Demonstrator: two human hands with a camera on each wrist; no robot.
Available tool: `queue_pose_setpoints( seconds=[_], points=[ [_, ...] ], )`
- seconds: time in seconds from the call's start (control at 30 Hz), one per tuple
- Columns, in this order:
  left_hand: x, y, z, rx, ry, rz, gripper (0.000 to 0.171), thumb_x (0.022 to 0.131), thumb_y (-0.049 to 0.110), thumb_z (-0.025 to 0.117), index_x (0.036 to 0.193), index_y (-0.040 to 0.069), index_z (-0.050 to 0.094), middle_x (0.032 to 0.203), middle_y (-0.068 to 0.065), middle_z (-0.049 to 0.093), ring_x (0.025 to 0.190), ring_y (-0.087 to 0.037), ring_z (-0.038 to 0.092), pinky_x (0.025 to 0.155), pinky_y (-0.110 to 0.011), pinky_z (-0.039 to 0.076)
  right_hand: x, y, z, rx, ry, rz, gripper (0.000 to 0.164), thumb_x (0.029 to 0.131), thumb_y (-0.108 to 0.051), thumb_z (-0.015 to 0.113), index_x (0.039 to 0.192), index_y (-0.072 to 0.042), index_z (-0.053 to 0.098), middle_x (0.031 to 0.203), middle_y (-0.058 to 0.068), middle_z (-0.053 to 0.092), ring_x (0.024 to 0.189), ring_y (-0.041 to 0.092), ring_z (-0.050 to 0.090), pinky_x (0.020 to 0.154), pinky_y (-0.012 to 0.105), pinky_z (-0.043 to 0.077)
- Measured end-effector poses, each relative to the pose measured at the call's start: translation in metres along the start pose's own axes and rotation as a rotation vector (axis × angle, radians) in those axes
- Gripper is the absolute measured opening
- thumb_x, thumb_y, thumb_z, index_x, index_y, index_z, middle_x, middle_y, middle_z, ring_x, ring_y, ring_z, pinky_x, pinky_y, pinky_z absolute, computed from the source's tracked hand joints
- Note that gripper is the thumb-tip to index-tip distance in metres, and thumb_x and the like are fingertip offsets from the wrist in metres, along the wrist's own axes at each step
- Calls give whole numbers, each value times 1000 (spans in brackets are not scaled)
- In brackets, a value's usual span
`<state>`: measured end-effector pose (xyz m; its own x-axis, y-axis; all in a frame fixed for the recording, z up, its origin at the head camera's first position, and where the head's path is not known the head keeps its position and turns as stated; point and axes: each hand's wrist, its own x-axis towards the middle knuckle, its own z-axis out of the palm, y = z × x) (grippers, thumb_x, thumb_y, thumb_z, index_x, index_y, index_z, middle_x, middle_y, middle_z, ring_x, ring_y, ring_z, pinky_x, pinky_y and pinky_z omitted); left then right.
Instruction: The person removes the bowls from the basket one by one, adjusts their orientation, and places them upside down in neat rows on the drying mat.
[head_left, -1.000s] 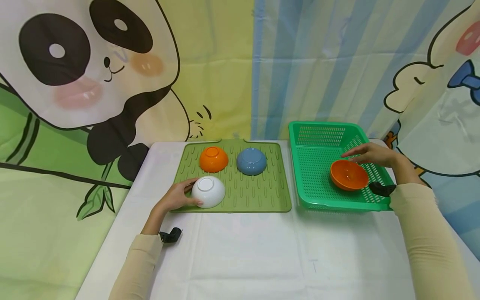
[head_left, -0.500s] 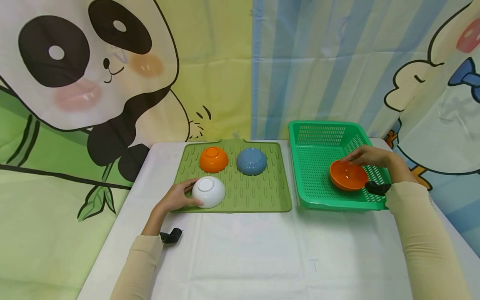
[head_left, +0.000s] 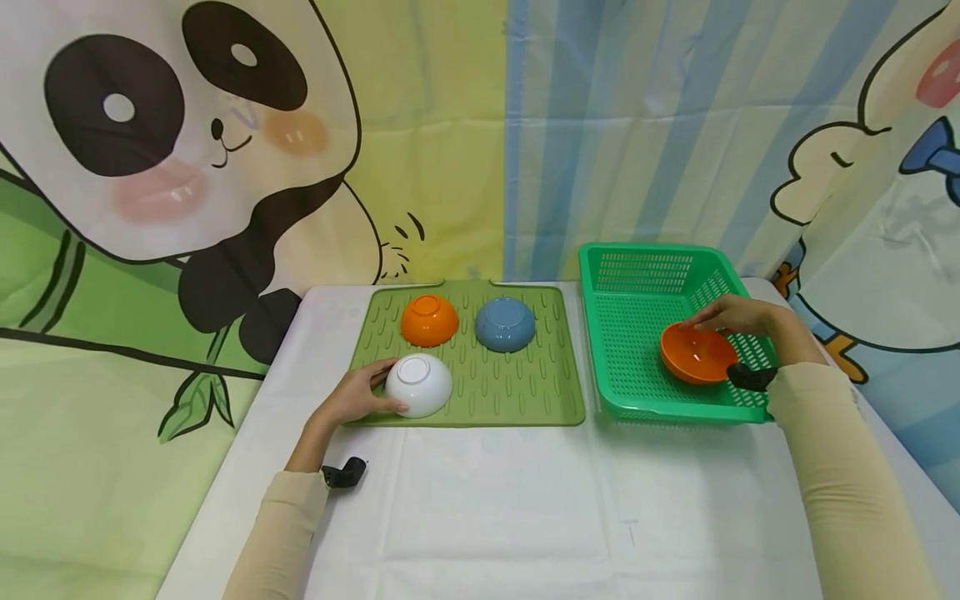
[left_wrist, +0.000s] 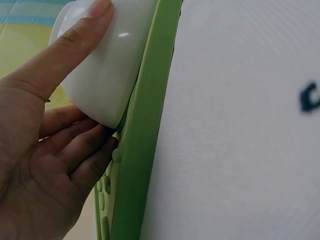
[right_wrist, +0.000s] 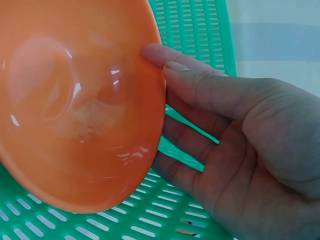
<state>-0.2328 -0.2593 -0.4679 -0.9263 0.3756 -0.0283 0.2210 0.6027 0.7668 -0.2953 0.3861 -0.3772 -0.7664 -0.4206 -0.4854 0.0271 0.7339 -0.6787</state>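
Observation:
My left hand (head_left: 360,392) holds a white bowl (head_left: 423,387) that sits upside down at the front left of a green ridged mat (head_left: 510,400). In the left wrist view the thumb lies along the wall of the white bowl (left_wrist: 115,55), and the other fingers reach its rim by the mat. On the right, an orange bowl (head_left: 697,357) stands with its mouth up and tilted in a green plastic basket (head_left: 622,358). My right hand (right_wrist: 235,135) pinches its rim, the thumb at the edge and several fingers behind the wall.
A second orange bowl (head_left: 429,321) and a blue-grey bowl (head_left: 505,325) lie upside down along the back of the mat. The basket stands right of the mat, both on a white-covered table (head_left: 495,508). A printed curtain (head_left: 435,150) hangs behind.
My right hand has lowered from above the orange bowl and taken hold of its rim. The left hand and the white bowl have stayed in place.

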Motion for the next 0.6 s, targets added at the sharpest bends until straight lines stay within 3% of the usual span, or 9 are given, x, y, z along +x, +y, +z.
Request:
queue_pose_setpoints(
  seconds=[0.37,0.6],
  points=[
    [0,0,0,-9,3,4,100,57,42,85,138,5,41,139,-18,41,124,-32,43,99,-42,39,1,1,-1,-18,-3,-42,37,97,-13,47,128,7,50,133,29,42,120,41,41,95,52,41],
    [-1,1,0,-14,4,-1,99,57,41,86,138,6,41,139,-18,41,124,-32,43,99,-42,39,4,3,0,53,-2,-12,37,94,-1,47,130,8,47,134,29,41,121,41,42,95,49,41]
  ],
)
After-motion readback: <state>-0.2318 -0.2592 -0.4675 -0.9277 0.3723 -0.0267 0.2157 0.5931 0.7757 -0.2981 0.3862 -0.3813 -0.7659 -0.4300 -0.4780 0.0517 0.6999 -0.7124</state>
